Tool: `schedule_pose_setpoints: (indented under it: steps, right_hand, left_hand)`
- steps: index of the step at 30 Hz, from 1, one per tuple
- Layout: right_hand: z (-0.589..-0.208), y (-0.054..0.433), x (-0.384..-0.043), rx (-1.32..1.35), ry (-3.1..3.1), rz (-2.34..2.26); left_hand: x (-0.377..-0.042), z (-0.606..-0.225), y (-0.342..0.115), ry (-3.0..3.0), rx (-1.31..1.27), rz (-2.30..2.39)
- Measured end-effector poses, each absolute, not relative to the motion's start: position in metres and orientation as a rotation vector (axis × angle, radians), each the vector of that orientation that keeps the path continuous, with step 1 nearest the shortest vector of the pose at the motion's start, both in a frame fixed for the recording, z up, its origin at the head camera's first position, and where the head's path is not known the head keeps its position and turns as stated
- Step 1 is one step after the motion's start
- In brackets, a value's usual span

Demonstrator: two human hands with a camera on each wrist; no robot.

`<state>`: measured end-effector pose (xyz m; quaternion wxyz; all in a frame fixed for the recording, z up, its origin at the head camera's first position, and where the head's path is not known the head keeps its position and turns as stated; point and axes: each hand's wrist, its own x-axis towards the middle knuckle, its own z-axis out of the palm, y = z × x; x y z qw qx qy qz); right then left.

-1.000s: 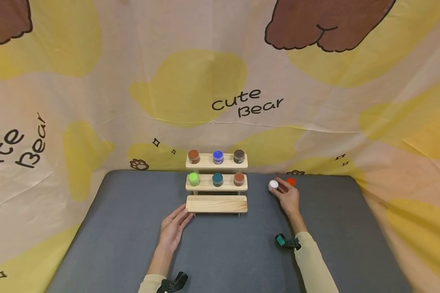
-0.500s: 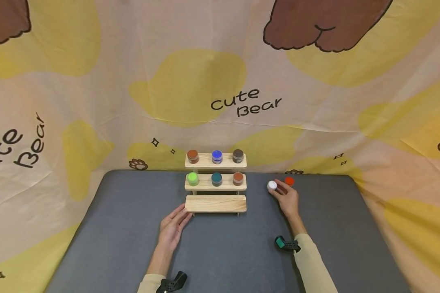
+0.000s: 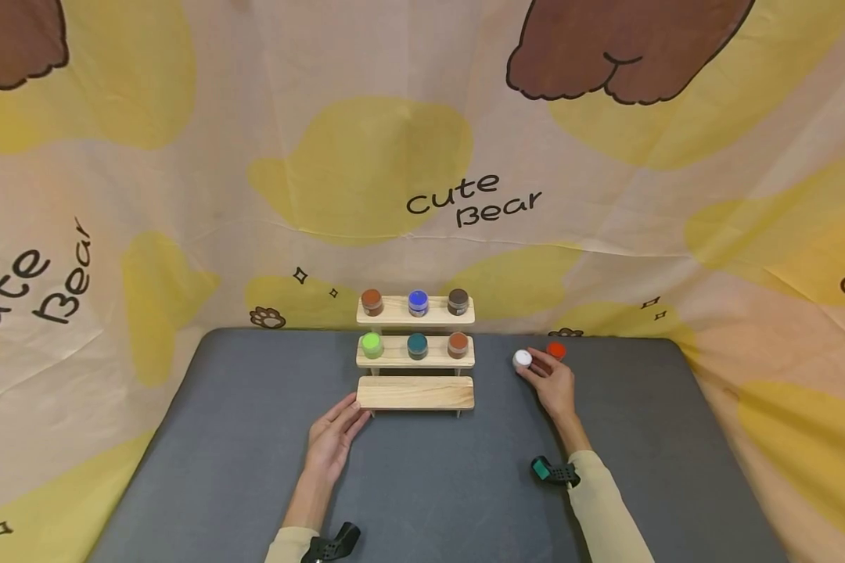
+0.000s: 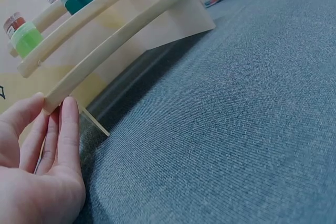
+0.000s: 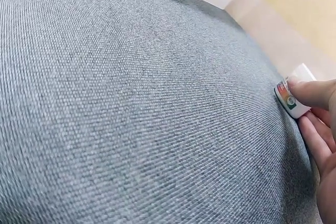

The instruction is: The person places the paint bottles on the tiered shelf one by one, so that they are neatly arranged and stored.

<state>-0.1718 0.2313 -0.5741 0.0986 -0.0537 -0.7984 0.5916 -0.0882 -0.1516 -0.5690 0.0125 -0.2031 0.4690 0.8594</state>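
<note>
A three-tier wooden display rack point(image 3: 415, 393) stands at the middle of the table. My left hand point(image 3: 329, 442) pinches the left end of its lowest shelf, thumb above and fingers beneath, as the left wrist view shows. The top and middle shelves bear several small paint jars; the lowest bears none. Right of the rack, my right hand point(image 3: 551, 385) pinches a white paint jar point(image 3: 523, 359) between thumb and fingers. In the right wrist view the jar point(image 5: 292, 98) has a coloured label and sits at the table surface. A red-lidded paint jar point(image 3: 556, 349) stands just behind that hand.
Along the middle shelf are a light green jar point(image 3: 372, 345), a teal jar point(image 3: 417, 346) and a brown jar point(image 3: 458, 345). A blue jar point(image 3: 418, 303) is on the top shelf between two others. Behind the grey table point(image 3: 253, 438) hangs a printed cloth point(image 3: 366, 172).
The white jar has shifted slightly left in my right hand's fingers. My left hand keeps its hold on the rack, and the other jars look unmoved.
</note>
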Motion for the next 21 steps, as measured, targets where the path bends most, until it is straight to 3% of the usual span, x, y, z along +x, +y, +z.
schedule_pose_setpoints:
  steps: [21]
  right_hand:
    - [-0.5719,0.2344,-0.1718,-0.122,-2.444,1.688]
  left_hand:
    - [-0.0881,-0.5696,-0.1522,1.472,-0.636,2.657]
